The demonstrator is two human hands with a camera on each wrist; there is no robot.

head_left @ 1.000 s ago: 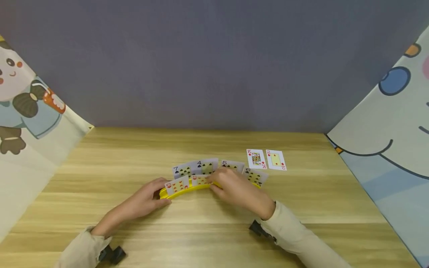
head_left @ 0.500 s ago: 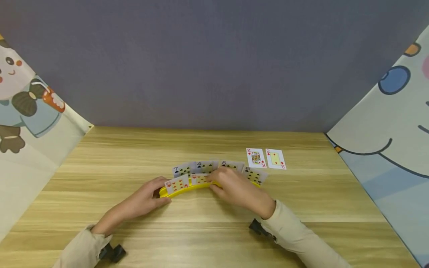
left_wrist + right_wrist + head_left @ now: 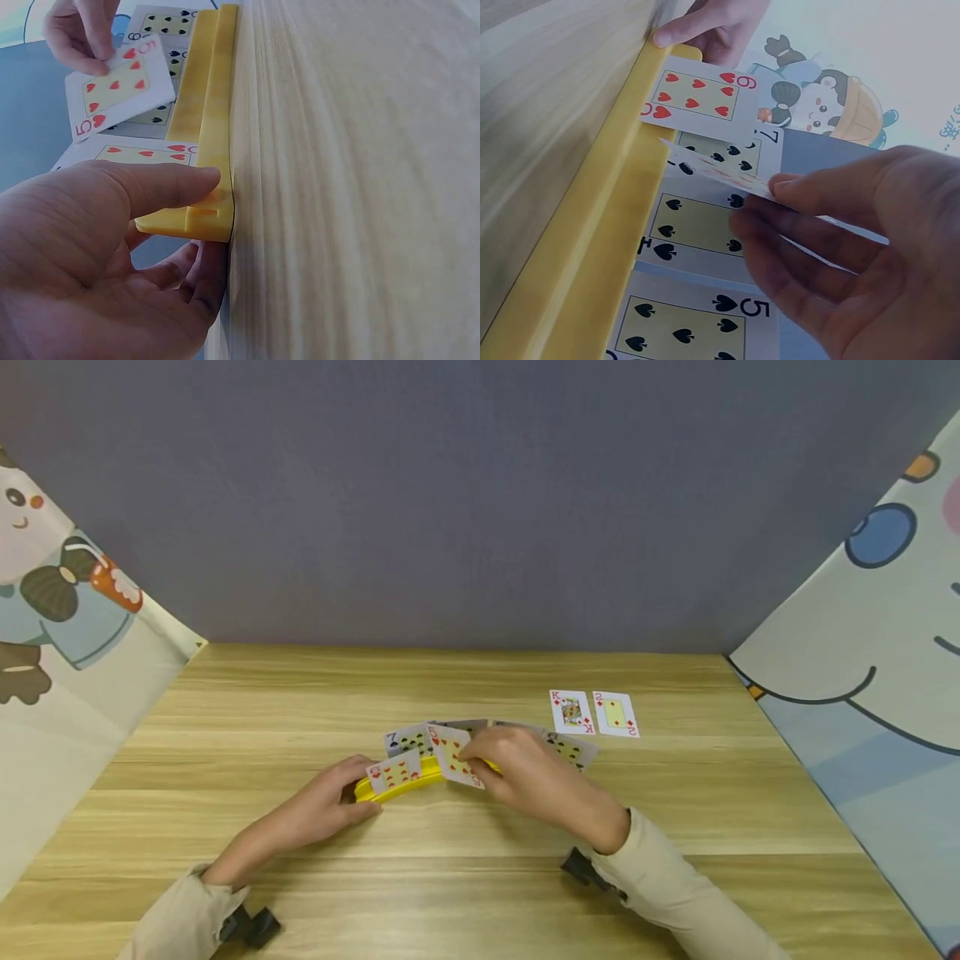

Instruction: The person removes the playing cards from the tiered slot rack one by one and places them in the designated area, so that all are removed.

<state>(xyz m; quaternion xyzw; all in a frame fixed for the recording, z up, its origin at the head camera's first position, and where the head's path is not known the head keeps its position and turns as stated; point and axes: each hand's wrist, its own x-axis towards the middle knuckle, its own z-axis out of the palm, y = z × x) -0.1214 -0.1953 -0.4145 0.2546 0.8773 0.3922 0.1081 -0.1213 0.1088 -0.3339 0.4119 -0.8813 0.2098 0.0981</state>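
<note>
A curved yellow card holder (image 3: pixel 405 788) stands on the table. My left hand (image 3: pixel 326 806) grips its left end, thumb in front and fingers behind. Between thumb and fingers, my right hand (image 3: pixel 536 781) pinches a five of hearts (image 3: pixel 120 90), tilted and raised over the holder. At the left, a six of hearts (image 3: pixel 694 97) sits in the front slot. Behind it stand a seven of spades (image 3: pixel 405 741), a four of spades (image 3: pixel 697 225), a five of spades (image 3: pixel 686 326) and a six of spades (image 3: pixel 573 753). In the head view my right hand partly hides these back cards.
A king of diamonds (image 3: pixel 572 713) and a two of diamonds (image 3: pixel 617 714) lie face up side by side at the back right of the wooden table (image 3: pixel 300 685). A grey panel (image 3: pixel 465 527) rises behind, with cartoon-printed sheets at both sides.
My right hand has lifted the five of hearts out of the front slot and tilted it. My left hand keeps its grip on the holder's end.
</note>
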